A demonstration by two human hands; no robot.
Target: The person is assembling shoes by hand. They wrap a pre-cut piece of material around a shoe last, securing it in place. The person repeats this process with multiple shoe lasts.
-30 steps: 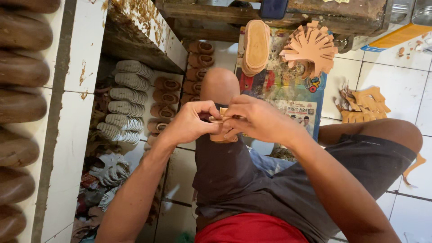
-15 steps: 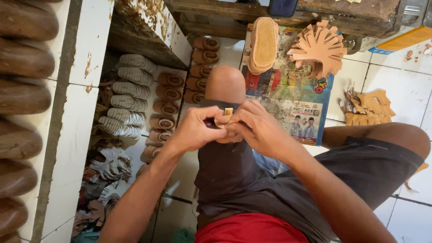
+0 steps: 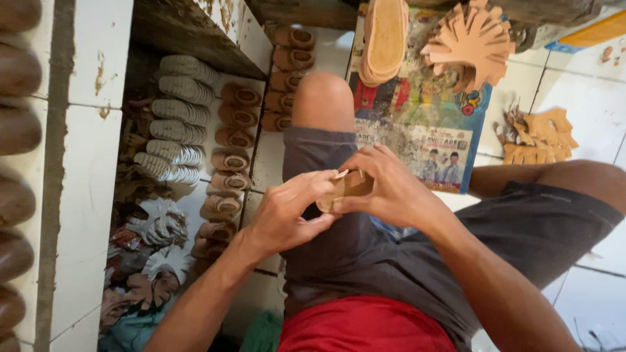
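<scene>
Both of my hands meet over my left thigh, just below the bare knee [image 3: 324, 98]. A small tan leather shoe part [image 3: 349, 186] is pinched between them. My right hand [image 3: 391, 186] wraps its far side with fingers curled over the top. My left hand [image 3: 287, 208] grips its near end with thumb and fingertips. Most of the piece is hidden by my fingers.
Rows of brown shoe uppers [image 3: 235, 137] and white soles [image 3: 176, 107] lie on the tiled floor to the left. A tan sole [image 3: 386, 36] and a fan of leather cutouts [image 3: 473, 42] rest on a colourful printed sheet [image 3: 424, 137]. More cutouts [image 3: 538, 137] lie at right.
The view has drifted down and right. My hands stay together on the leather piece and have turned it, so it now lies flatter between my fingers.
</scene>
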